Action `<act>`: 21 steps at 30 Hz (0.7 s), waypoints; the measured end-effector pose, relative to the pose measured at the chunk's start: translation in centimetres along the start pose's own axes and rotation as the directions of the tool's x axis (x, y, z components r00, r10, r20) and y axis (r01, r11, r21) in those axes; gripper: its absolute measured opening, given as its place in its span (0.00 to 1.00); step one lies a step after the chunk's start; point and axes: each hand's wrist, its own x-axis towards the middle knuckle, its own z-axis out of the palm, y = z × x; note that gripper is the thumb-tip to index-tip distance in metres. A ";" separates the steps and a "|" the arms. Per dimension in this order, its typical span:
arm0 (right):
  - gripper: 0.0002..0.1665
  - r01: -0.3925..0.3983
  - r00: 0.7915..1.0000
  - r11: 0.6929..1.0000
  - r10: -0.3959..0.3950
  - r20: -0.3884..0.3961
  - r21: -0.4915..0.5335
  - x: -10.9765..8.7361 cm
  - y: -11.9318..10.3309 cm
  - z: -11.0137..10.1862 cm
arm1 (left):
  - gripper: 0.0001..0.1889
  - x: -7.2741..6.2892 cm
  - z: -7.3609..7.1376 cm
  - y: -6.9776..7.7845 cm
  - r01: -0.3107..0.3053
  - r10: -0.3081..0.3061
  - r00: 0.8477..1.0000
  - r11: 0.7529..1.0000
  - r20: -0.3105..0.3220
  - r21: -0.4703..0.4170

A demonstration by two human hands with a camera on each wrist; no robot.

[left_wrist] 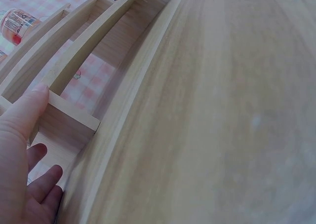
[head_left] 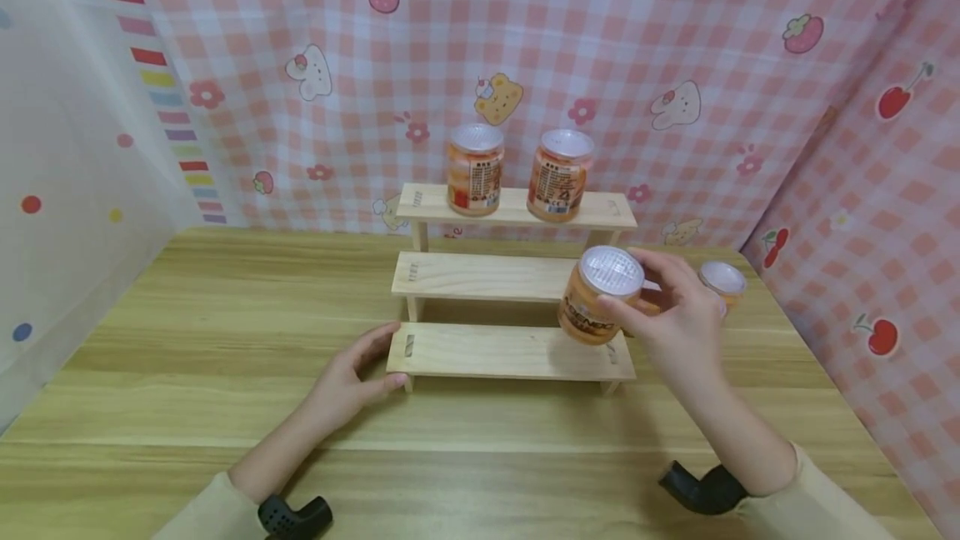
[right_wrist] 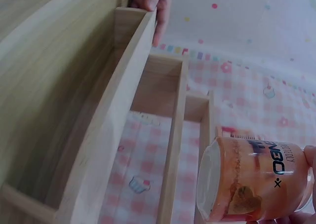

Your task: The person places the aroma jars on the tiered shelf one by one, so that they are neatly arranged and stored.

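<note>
We see the right hand (head_left: 681,319), forearm (head_left: 738,440) angled inward, gripping a jar (head_left: 585,315); leftward, the left hand (head_left: 348,375) clasps the shelf (head_left: 487,351).

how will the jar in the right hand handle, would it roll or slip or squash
The jar would probably roll if laid on its side, since its body is round. It may be slippery, as its surface looks smooth and shiny. It probably keeps its shape: no dent shows where the right hand grips it.

The head view was bright, with soft shadows on the table (head_left: 495,448); both wrist views looked dimmer, hazier.
</note>
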 end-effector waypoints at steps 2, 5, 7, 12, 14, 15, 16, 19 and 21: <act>0.31 -0.002 1.000 1.000 0.001 0.017 0.029 0.3 -0.4 0.6 | 0.36 0.0 0.0 0.0 0.002 -0.002 1.000 1.000 -0.001 0.000; 0.31 0.006 0.999 0.997 -0.008 0.036 0.077 0.8 -0.9 1.6 | 0.36 0.0 0.0 0.0 0.004 -0.004 1.000 1.000 0.000 -0.004; 0.31 0.030 0.999 0.996 -0.034 0.041 0.090 1.2 -1.2 2.3 | 0.36 0.0 0.0 0.0 0.003 -0.003 1.000 1.000 0.002 -0.009; 0.31 0.075 0.994 0.989 -0.084 0.071 0.129 2.2 -1.7 3.9 | 0.36 0.1 0.0 0.0 0.002 -0.002 1.000 1.000 0.007 -0.013; 0.31 0.078 0.992 0.987 -0.091 0.085 0.143 2.6 -1.9 4.5 | 0.36 0.0 0.0 0.0 -0.001 0.001 1.000 1.000 0.008 -0.010; 0.31 0.081 0.991 0.985 -0.096 0.093 0.151 2.8 -2.0 4.8 | 0.36 0.0 0.0 0.0 -0.003 0.003 1.000 1.000 0.007 -0.010; 0.31 0.083 0.990 0.984 -0.099 0.100 0.157 2.9 -2.1 5.2 | 0.37 0.0 0.0 0.0 -0.005 0.005 1.000 1.000 0.007 -0.010; 0.31 0.094 0.987 0.981 -0.114 0.113 0.170 3.4 -2.3 6.1 | 0.37 0.0 0.1 0.1 -0.015 0.015 1.000 1.000 0.002 -0.006; 0.31 0.103 0.985 0.978 -0.126 0.119 0.181 3.8 -2.4 6.8 | 0.37 0.0 0.1 0.1 -0.019 0.019 1.000 1.000 -0.002 -0.005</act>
